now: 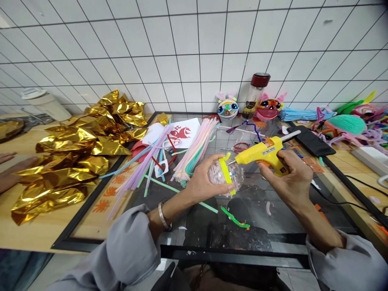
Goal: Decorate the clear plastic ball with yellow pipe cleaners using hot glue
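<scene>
My left hand (202,178) is closed around a clear plastic ball (239,174) with whitish material inside. A yellow pipe cleaner strip (226,171) runs across the ball. In my right hand (292,173) is a yellow hot glue gun (266,154), with a glue stick (291,136) sticking out of its back. The gun's nozzle points left at the ball, close to the yellow strip; whether it touches I cannot tell. Below the ball, a short green pipe cleaner piece (235,218) with an orange end lies on the glass tabletop (194,226).
Gold foil (81,137) is heaped at left, near another person's hand (18,169). Bundles of pastel pipe cleaners (197,149), scissors (238,148) and a black phone (312,140) lie around my hands. Decorated balls (228,108) and a bottle (254,95) stand by the wall. A black cable (339,204) crosses the right side.
</scene>
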{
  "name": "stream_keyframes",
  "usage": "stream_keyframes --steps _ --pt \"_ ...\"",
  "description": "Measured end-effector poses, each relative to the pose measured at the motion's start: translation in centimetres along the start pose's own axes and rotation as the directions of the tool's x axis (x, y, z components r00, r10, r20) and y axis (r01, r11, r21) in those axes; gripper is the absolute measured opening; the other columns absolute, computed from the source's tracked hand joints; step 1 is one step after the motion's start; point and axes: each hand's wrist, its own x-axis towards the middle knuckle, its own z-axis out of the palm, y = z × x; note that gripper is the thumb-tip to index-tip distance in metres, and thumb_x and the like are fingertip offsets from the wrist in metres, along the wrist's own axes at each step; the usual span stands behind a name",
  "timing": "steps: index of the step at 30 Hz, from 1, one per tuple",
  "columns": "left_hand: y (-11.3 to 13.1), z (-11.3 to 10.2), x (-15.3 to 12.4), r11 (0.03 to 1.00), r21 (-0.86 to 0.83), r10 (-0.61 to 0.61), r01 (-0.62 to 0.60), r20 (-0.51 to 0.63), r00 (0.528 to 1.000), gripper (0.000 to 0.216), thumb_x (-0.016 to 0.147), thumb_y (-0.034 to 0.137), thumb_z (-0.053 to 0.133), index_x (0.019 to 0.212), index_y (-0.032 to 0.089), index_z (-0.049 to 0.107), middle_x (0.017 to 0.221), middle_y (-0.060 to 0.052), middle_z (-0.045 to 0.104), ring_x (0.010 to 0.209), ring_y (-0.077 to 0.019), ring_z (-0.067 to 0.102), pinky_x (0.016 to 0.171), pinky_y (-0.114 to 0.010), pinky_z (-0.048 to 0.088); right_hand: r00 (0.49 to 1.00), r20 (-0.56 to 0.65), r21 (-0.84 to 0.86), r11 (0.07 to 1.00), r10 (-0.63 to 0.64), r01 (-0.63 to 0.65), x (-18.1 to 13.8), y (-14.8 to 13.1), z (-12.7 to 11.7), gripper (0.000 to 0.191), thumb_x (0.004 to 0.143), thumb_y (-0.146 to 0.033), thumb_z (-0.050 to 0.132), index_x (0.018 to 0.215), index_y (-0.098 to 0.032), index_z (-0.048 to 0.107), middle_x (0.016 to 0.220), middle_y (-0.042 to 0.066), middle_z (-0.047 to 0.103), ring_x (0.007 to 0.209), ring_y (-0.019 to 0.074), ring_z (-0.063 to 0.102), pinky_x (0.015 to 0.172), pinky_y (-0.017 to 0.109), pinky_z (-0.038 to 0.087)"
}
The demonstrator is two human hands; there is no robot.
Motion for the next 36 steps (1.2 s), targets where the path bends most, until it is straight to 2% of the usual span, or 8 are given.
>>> stream_keyframes --steps 19,26,36 --pt "0.05 -0.03 -0.03 1.000 -0.004 -0.005 0.005 0.004 1.000 0.075 0.060 0.035 0.083 0.125 0.015 0.053 0.126 -0.012 0.064 0.117 -0.0283 0.061 0.107 -0.044 0.046 1.000 0.000 0.035 0.999 -0.007 0.007 0.04 0.20 -0.03 0.022 0.074 -0.028 0.072 0.087 -0.023 0.056 0.075 0.000 0.060 0.063 0.0150 0.054 0.054 0.029 0.039" --pt "0.11 -0.04 -0.03 1.000 0.000 -0.014 0.014 0.009 1.000 0.074 0.060 0.035 0.083 0.125 0.019 0.053 0.126 -0.010 0.064 0.117 -0.0283 0.061 0.107 -0.045 0.046 1.000 0.007 0.030 0.999 0.012 -0.012 0.11 -0.02 0.00 0.021 0.076 -0.031 0.073 0.084 -0.023 0.055 0.073 0.000 0.059 0.062 0.0155 0.053 0.053 0.029 0.037" --pt "0.32 -0.02 -0.01 1.000 -0.016 -0.015 0.016 0.024 1.000 0.073 0.059 0.034 0.084 0.124 0.017 0.054 0.126 -0.011 0.064 0.117 -0.0283 0.061 0.107 -0.043 0.045 1.000 0.013 0.069 0.997 0.018 -0.019 0.06 0.28 -0.09 0.022 0.075 -0.028 0.073 0.086 -0.022 0.055 0.075 0.000 0.058 0.063 0.0145 0.053 0.053 0.028 0.037"
